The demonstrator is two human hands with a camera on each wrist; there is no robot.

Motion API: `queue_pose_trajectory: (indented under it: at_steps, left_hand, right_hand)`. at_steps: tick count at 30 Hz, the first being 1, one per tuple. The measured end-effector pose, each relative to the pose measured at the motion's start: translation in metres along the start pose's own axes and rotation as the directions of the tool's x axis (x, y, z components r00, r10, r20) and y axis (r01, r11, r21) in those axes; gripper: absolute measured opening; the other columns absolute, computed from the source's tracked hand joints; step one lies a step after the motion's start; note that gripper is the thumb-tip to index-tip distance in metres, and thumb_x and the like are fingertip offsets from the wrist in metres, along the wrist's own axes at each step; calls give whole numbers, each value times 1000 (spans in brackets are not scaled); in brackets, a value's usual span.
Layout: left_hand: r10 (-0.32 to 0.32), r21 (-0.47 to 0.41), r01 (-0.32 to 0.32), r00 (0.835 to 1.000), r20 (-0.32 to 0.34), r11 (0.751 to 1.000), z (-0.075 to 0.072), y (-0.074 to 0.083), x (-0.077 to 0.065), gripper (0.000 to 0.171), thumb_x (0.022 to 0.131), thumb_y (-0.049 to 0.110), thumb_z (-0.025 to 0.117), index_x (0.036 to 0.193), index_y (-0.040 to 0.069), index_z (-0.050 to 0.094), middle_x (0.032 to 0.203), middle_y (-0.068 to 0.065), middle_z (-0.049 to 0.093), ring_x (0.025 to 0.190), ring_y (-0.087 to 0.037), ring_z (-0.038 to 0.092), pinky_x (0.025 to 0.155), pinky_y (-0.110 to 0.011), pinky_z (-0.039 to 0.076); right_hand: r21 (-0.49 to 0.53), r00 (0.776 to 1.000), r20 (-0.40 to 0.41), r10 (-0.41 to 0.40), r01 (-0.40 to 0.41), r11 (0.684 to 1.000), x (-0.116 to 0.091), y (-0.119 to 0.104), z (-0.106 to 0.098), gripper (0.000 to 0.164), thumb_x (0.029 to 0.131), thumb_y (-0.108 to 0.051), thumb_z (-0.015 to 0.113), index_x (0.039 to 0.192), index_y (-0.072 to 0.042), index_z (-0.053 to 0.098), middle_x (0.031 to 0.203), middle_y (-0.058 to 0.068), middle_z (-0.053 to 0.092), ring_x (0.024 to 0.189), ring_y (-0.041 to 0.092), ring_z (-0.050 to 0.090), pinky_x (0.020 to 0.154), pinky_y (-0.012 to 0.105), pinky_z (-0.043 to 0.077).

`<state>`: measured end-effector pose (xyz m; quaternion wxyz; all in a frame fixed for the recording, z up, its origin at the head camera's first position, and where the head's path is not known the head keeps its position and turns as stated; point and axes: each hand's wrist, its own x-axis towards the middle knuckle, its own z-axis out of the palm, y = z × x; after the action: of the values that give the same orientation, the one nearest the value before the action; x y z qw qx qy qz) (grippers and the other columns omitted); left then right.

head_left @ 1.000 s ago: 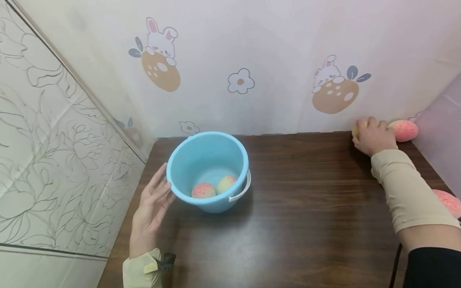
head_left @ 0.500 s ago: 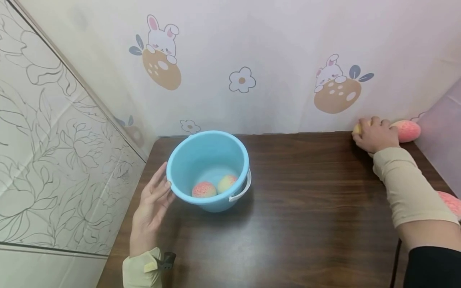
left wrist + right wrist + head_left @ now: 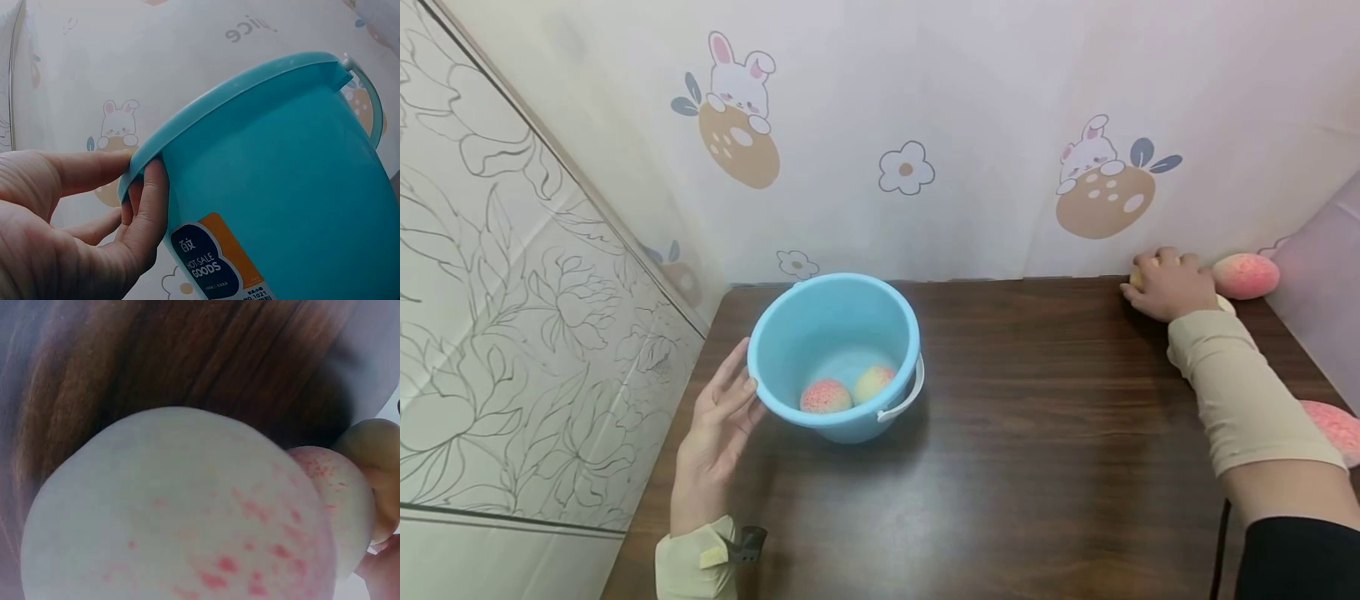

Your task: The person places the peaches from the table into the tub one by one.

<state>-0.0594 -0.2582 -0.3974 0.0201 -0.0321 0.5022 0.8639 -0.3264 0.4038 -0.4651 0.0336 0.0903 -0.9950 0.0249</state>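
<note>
In the head view a light blue bucket stands tilted toward me, with a pink-speckled peach and a paler peach inside. My left hand pinches its left rim, thumb and fingers on either side in the left wrist view. At the back right my right hand curls over a yellowish peach, mostly hidden beneath the fingers. Two peaches, one large and pale and one speckled, fill much of the right wrist view, with part of the hand at its right edge.
A pink peach lies in the back right corner, and another pink one sits by the right forearm. A patterned wall rises behind the brown table. The bucket's white handle hangs on its right side.
My right hand has shifted slightly left with the yellowish peach, away from the pink one in the corner; a pale peach now shows behind the wrist. The left hand and bucket hold still.
</note>
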Motion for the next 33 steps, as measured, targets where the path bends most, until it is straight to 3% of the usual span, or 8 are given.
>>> queue_pose_trajectory:
  at_steps: [12,24,33]
  left_hand:
    - [0,-6,0,1000,2,1000,2,1,1,69,103,-8,48,165,12,26,166,-12,35,143,-22,56,111,-33,54]
    - [-12,2,12,1000,-7,1000,4,5,2,69,103,-7,49,165,13,26,165,-11,35,140,-20,58,110,-32,55]
    - [-17,4,17,1000,-12,1000,5,5,1,68,103,-7,49,165,14,28,166,-11,34,141,-21,58,110,-33,55]
  right_hand:
    - [-18,994,95,-44,46,999,0,-11,-5,50,108,-46,43,133,-4,52,137,33,42,119,64,38,85,85,41]
    - [-57,998,-10,-65,64,996,-2,-19,-1,34,106,-36,50,112,-3,57,120,34,51,111,64,44,82,84,41]
    - [-32,994,-45,-101,99,995,0,-27,-1,35,106,-36,50,117,-4,58,122,32,53,110,64,44,79,83,40]
